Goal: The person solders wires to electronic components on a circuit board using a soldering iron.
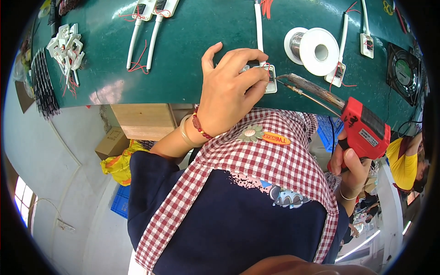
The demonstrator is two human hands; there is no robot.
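Observation:
My right hand grips the handle of a red soldering gun. The gun's tip reaches a small white plastic housing with a black part inside, near the table's front edge. My left hand is closed at that housing, with bent fingertips pressed against its left side and upper end. Exactly what the fingertips pinch is partly hidden. A thick white cable runs from the housing toward the far edge, and a thin red wire shows beside my fingers.
A solder spool stands right of the cable. Other cabled white housings lie on the green table. At left are a pile of white plastic parts and black wires. A black fan sits at right. Another person in yellow is beyond.

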